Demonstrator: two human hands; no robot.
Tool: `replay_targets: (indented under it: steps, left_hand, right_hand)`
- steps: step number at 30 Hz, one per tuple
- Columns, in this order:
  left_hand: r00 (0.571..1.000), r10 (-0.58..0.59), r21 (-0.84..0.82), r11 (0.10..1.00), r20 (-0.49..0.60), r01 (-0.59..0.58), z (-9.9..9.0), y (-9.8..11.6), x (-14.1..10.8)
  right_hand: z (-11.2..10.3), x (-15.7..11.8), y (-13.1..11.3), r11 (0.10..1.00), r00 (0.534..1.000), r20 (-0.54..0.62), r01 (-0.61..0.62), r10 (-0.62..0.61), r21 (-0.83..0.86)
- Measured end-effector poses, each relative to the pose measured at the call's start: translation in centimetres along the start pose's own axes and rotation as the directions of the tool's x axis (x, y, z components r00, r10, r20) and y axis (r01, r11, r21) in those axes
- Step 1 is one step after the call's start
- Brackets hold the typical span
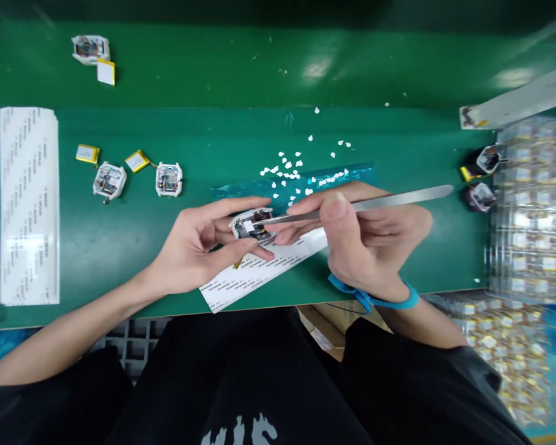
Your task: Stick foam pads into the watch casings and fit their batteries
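Observation:
My left hand [204, 244] grips a white smartwatch case [241, 224] by its edges, its inner electronics facing up. A small yellow edge, perhaps of a battery, pokes out below the case by my left thumb. My right hand [361, 238] pinches metal tweezers [398, 198], whose tips reach into the open case. At the tips lies a small white piece [249, 226]; whether they grip it cannot be made out. Under both hands is a printed white adhesive sheet [241, 284]. Just beyond them, small white pieces [287, 165] are scattered on and around a blue film [366, 173].
More open cases [110, 180] with yellow batteries [137, 161] lie to the left, near a long printed sheet [30, 247]. At the right stand two dark cases [487, 159], a white bar [523, 99] and clear trays [528, 204] of parts. A blue strap [408, 300] circles my right wrist.

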State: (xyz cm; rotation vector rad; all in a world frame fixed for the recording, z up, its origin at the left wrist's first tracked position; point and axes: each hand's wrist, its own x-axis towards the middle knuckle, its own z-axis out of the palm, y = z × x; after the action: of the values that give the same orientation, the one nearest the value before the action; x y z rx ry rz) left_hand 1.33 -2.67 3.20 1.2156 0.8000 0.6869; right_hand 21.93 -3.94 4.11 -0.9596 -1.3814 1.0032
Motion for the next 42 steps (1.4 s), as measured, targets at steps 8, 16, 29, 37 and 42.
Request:
replay_targets:
  steps: [8,16,29,37,42]
  left_hand:
    - [0.998,-0.023,-0.145,0.989,-0.051,0.015,0.5,-0.3,-0.3]
    - [0.996,0.059,-0.132,0.989,-0.067,-0.068,0.6,-0.2,-0.1]
    - [0.992,-0.013,0.029,0.999,-0.124,0.017,0.5,-0.4,-0.5]
    - [0.891,0.215,0.012,0.973,-0.4,-0.229,-0.7,-0.5,0.8]
    - [0.799,0.442,0.127,0.894,-0.408,-0.429,-3.0,-0.7,1.8]
  right_hand:
    - [0.6,0.0,1.2,0.999,0.999,0.03,-0.013,0.012,0.031]
    - [0.9,-0.4,1.0,0.996,0.996,-0.028,-0.084,0.084,0.0]
    - [0.8,-0.7,1.3,0.992,1.0,0.012,0.016,-0.015,-0.125]
    - [-2.4,1.5,0.1,0.946,0.99,0.12,0.111,-0.078,-0.305]
    - [-2.5,3.4,1.9,0.905,0.931,0.341,0.252,-0.131,-0.342]
